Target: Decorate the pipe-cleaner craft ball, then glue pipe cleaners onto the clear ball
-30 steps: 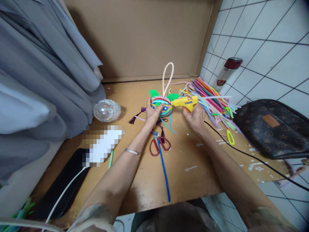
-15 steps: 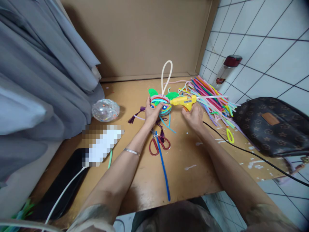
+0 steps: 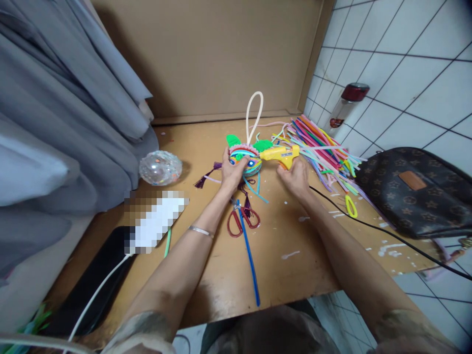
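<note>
Head camera view: just beyond the red-handled scissors (image 3: 235, 212) on a wooden table (image 3: 295, 275), the left hand (image 3: 232, 173) clamps a bright, round ornament (image 3: 252, 170), thumb laid across its front, a grip that likely steadies it against a nudge from the tool. Beyond and to the right of the scissors, the right hand (image 3: 295, 179) wraps the handle of a yellow glue gun (image 3: 280, 154), apparently held level to bring its nozzle to the ornament's right side; whether the tip touches cannot be told. A blue pipe cleaner (image 3: 252, 265) runs from the scissors' handles toward the near side, while a loose bundle of coloured pipe cleaners (image 3: 319, 140) lies farther off, right of the scissors, perhaps to leave both forearms room
</note>
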A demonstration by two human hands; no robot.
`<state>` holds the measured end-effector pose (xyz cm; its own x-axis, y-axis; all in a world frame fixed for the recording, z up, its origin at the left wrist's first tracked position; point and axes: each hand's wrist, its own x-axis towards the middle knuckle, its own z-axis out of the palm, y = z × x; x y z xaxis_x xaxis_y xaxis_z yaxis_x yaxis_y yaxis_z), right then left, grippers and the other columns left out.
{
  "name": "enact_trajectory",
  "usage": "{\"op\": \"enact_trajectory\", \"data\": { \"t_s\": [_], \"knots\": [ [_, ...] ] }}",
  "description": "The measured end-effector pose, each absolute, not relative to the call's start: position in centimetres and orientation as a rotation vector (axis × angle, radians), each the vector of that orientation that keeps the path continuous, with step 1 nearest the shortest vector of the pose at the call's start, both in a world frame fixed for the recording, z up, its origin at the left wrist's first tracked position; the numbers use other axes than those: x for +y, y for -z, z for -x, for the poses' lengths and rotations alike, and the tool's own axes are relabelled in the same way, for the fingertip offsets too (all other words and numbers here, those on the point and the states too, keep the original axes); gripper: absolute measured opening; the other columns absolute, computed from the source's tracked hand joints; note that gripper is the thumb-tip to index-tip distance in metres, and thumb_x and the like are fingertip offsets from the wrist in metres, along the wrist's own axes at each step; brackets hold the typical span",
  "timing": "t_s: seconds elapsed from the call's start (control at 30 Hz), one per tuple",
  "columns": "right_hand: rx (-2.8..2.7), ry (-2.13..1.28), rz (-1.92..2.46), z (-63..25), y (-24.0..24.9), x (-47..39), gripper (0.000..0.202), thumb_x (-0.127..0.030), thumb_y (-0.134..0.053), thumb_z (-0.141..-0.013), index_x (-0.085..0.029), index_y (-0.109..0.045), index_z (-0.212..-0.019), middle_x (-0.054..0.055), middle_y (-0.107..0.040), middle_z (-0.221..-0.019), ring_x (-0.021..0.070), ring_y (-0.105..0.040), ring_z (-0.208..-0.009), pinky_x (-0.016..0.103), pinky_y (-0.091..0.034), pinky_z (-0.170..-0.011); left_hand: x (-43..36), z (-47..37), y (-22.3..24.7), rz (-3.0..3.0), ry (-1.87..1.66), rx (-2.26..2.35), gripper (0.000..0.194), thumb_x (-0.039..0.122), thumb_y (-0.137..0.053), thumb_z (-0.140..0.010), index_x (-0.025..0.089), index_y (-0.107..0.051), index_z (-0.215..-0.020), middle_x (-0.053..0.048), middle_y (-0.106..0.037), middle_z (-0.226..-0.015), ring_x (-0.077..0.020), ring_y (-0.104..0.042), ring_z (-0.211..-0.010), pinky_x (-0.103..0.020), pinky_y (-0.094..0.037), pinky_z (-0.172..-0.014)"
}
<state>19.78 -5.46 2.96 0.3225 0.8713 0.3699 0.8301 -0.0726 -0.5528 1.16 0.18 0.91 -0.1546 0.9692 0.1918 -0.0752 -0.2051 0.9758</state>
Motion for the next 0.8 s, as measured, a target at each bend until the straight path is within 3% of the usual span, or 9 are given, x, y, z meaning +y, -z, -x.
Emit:
{"op": "enact_trajectory", "data": {
  "t_s": [0.43,0.8],
  "knots": [
    [-1.457,-0.192,1.882,-20.07,-2.88,-5.09,0.017,-0.036,-0.061,-0.077,-0.02,-0.062,-0.082,0.007,-0.066,-0.072,0.0234,-0.058,-0.066,0.035,-0.047,-0.066,0.59,-1.18,-0.48,-1.234,-1.52,1.204,0.086,0.034,-0.083,-0.074,0.022,-0.045,-0.15,-0.011,-0.06,-0.145,-0.0265,-0.06,-0.132,-0.038,-0.045,-0.116],
    [-1.405,-0.219,1.922,-19.79,-2.96,-4.99,0.014,-0.036,-0.062,-0.075,-0.024,-0.055,-0.074,0.003,-0.059,-0.065,0.0214,-0.054,-0.062,0.033,-0.043,-0.062,0.33,-1.26,-0.87,-1.221,-1.525,1.171,0.087,0.028,-0.081,-0.074,0.023,-0.043,-0.151,-0.011,-0.063,-0.141,-0.0253,-0.066,-0.122,-0.037,-0.051,-0.109]
  ]
}}
